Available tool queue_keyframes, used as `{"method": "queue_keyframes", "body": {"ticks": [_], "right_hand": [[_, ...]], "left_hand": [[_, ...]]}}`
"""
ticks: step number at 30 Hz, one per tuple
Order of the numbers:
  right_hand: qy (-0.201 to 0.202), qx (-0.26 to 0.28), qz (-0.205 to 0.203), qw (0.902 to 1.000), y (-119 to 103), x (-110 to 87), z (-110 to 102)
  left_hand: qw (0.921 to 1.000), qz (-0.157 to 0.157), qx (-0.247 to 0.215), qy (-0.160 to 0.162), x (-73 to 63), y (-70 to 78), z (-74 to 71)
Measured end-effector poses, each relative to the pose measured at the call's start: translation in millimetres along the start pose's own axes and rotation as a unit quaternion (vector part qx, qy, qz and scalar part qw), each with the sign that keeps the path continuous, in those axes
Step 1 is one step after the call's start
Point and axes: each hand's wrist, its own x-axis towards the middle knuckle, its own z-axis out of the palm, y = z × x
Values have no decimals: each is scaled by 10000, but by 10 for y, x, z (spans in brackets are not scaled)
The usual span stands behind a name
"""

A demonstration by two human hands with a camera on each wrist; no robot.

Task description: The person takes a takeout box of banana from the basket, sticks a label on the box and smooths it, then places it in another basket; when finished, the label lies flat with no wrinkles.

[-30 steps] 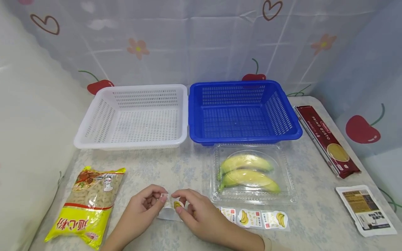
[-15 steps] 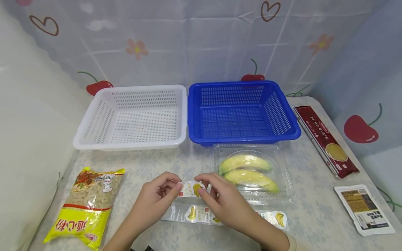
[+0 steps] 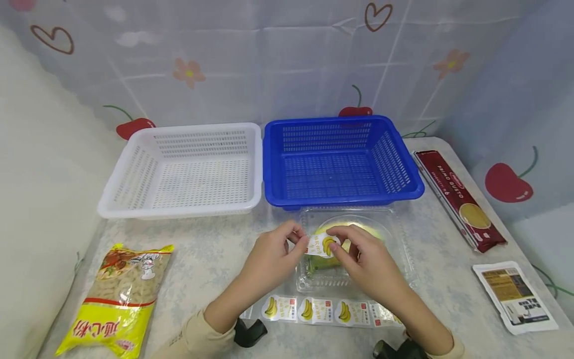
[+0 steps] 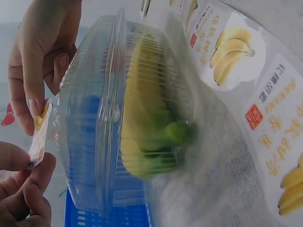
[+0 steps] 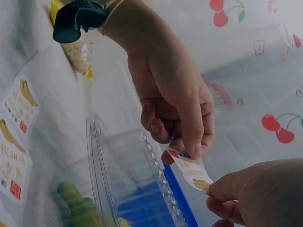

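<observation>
Between both hands, over the clear plastic clamshell box (image 3: pixel 401 249), is a banana label sticker (image 3: pixel 317 245), printed with bananas and lettering. My left hand (image 3: pixel 274 255) pinches the lettered end between thumb and fingers. My right hand (image 3: pixel 372 262) pinches the end with the banana picture. In the left wrist view the sticker (image 4: pixel 40 137) is held just off the lid. The box is closed, with yellow-green bananas (image 4: pixel 149 109) inside, partly hidden by the hands in the head view. In front of the box lies a strip of several more labels (image 3: pixel 316 310).
A white basket (image 3: pixel 179 212) and a blue basket (image 3: pixel 343 198) stand side by side at the back. A macaroni bag (image 3: pixel 112 304) lies at left. A red spaghetti pack (image 3: pixel 459 199) and a white-edged pouch (image 3: pixel 515 296) lie at right.
Both hands have moved right and away from the body, carrying the sticker from over the label strip to above the box. The label strip is now more exposed.
</observation>
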Motion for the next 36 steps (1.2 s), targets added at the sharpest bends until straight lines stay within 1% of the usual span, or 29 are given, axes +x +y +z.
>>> {"method": "queue_keyframes", "body": {"ticks": [3,6,8,10,13,17,22,27,31,34,36], "right_hand": [[109,-252,136,9995,89,-7,-95],[90,-396,286,9988,161,-17,-185],[65,-482,355,9982,203,-16,-237],[34,-593,426,9973,245,-15,-277],[-6,-842,501,9952,307,-13,-320],[-68,-1116,588,9920,382,-25,-356],[-88,-1181,649,9908,441,-39,-379],[-93,-1198,639,9907,465,-34,-374],[-71,-1275,582,9901,487,-38,-365],[-47,-1322,537,9898,501,-47,-354],[-41,-1353,523,9894,505,-51,-348]], "left_hand": [[9999,134,98,-48,98,70,103],[9984,394,395,-30,189,129,197],[9957,608,697,42,247,160,252],[9914,797,1032,137,300,184,303],[9856,938,1392,201,368,207,377],[9797,977,1735,233,427,230,462],[9732,1007,2027,414,475,238,538],[9671,1054,2221,655,477,223,597],[9613,1157,2347,860,469,200,638],[9580,1219,2415,954,468,187,659],[9573,1215,2438,968,468,179,666]]}}
